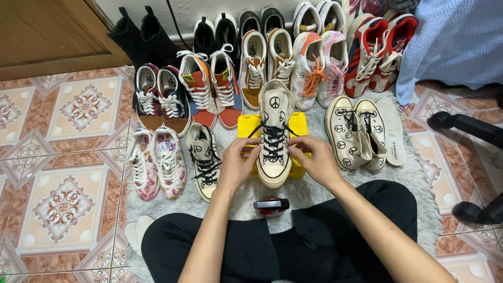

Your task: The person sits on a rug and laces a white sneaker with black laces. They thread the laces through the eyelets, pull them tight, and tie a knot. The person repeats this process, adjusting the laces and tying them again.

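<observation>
a cream high-top sneaker [274, 137] with peace signs is resting on a yellow stool [298, 126] at the middle of a grey shaggy rug [419, 178], toe pointing near. the left hand [238, 162] is pinching a black lace [260, 127] at the shoe's left side, fingers curled together. the right hand [317, 160] is pinching the lace on the right side, fingertips pressed to it. just left of the stool its matching sneaker [204, 160] is lying on the rug, and further left a floral pair [156, 162] is sitting. to the right a low cream pair [356, 131] is standing beside a loose insole [393, 131]. a small red and black tin [271, 206] is lying near the person's knees. rows of other shoes [272, 57] are lining the far wall.
</observation>
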